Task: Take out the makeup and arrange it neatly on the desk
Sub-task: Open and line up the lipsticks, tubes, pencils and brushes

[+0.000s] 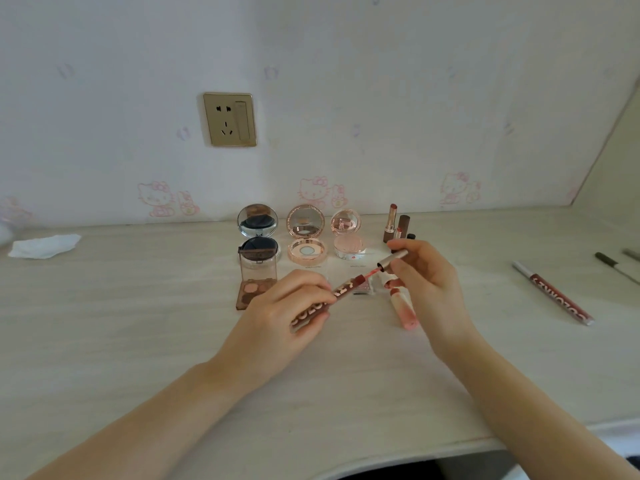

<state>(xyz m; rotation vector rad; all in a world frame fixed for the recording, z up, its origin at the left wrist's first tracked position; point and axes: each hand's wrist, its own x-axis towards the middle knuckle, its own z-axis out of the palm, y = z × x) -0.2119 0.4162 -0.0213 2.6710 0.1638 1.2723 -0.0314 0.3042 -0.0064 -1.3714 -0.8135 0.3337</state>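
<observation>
My left hand (287, 313) grips a dark red lip gloss tube (341, 291) above the desk. My right hand (424, 275) pinches its silver cap (393, 259); the pink applicator wand (372, 271) is drawn partly out of the tube. Behind my hands stand three open round compacts: a silver one (258, 221), a rose-gold one (306, 223) and a pink one (346, 225). An open eyeshadow palette (256, 278) lies in front of the silver compact. Open lipsticks (391, 223) stand at the back right. A pink tube (403, 306) lies under my right hand.
A second dark red lip gloss (554, 294) lies on the desk (138, 323) at the right, with pencils (616, 266) beyond it. A crumpled white tissue (45, 245) rests at the far left. A wall socket (230, 119) sits above the compacts.
</observation>
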